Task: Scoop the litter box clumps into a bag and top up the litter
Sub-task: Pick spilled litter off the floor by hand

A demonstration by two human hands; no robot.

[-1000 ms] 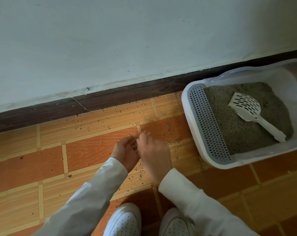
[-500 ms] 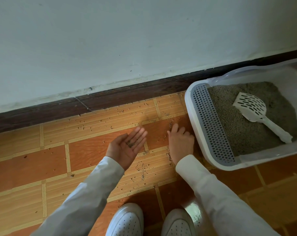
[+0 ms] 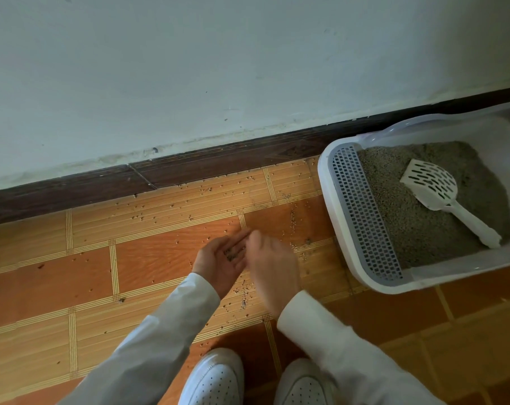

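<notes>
Litter box holds litter and scoop; flat left hand cups granules, blurred right hand unclear.

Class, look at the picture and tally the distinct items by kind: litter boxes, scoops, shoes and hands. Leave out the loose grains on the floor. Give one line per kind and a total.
Litter box: 1
Scoop: 1
Shoes: 2
Hands, left hand and right hand: 2
Total: 6
</notes>
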